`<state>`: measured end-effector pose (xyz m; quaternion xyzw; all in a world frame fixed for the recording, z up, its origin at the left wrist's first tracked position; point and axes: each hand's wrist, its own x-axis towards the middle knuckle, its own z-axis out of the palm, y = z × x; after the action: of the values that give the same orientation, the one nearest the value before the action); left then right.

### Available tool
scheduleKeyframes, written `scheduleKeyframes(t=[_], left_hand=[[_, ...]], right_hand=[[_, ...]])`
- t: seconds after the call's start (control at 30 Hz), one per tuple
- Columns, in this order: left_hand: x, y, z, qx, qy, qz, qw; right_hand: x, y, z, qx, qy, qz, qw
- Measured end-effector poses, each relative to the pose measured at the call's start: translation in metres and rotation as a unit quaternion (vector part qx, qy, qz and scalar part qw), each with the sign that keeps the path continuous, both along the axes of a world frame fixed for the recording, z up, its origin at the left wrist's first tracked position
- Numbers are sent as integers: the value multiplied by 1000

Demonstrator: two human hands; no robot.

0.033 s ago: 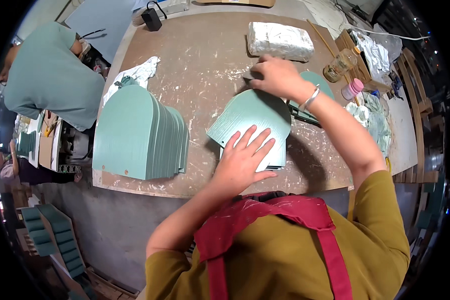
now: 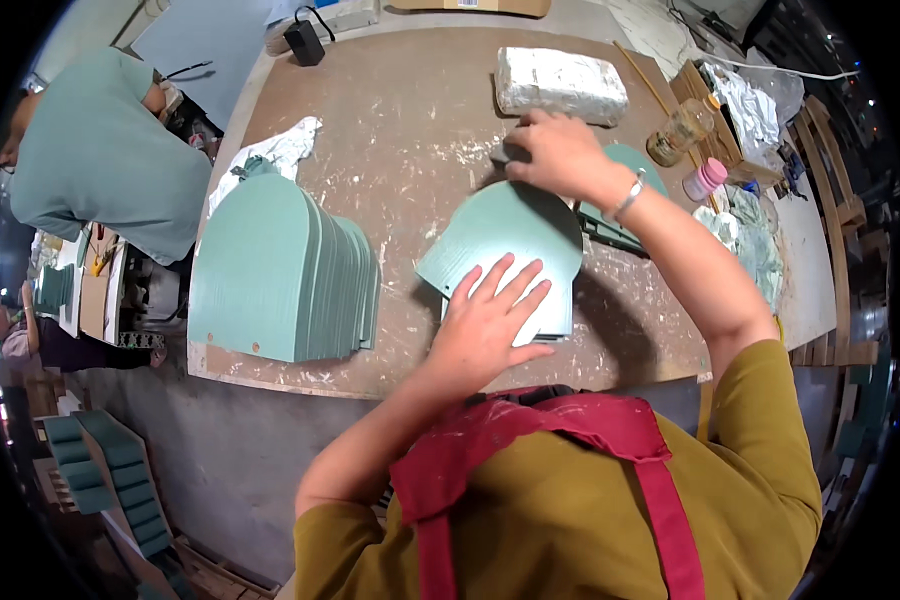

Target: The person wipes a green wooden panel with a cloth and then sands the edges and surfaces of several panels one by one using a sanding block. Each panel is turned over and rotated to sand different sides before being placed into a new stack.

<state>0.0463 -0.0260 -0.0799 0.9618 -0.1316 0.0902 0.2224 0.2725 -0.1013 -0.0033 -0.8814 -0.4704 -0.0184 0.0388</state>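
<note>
My left hand (image 2: pixel 485 318) lies flat, fingers spread, on the near part of a pale green arch-topped panel (image 2: pixel 500 225). This panel is turned askew on other green pieces, whose edges show below it. At its rounded far edge, my right hand (image 2: pixel 555 152) is closed around a small grey flat piece (image 2: pixel 501 155), mostly hidden by the fingers. A bracelet circles that wrist. To the left leans a thick stack of matching green panels (image 2: pixel 255 270), with two small holes near the front panel's lower edge.
A wrapped white block (image 2: pixel 560 85) lies beyond my right hand. More green panels (image 2: pixel 635 170), a bottle (image 2: pixel 682 130) and a pink-capped jar (image 2: pixel 706 180) stand right. White cloth (image 2: pixel 280 150) and a black adapter (image 2: pixel 304 42) are far left. Another person (image 2: pixel 105 160) bends beside the table (image 2: pixel 390 110).
</note>
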Motion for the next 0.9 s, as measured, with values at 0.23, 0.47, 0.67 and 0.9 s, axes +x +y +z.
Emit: scheduleKeyframes(t=[0.23,0.47,0.67,0.9], left_hand=[[2,-14,-12,-24,-63,17,998],[1,-17,-10,-39,-40,21,998],[2,22,36,27,103,-14,994],[16,28,43,66,146,-38,986]], right_hand=[[8,-9,-11,-11,137,-85,987],[-8,-10,-9,44,137,-34,989],[17,-43,-6,111,267,-102,952],[28,-36,-15,-12,212,-121,970]])
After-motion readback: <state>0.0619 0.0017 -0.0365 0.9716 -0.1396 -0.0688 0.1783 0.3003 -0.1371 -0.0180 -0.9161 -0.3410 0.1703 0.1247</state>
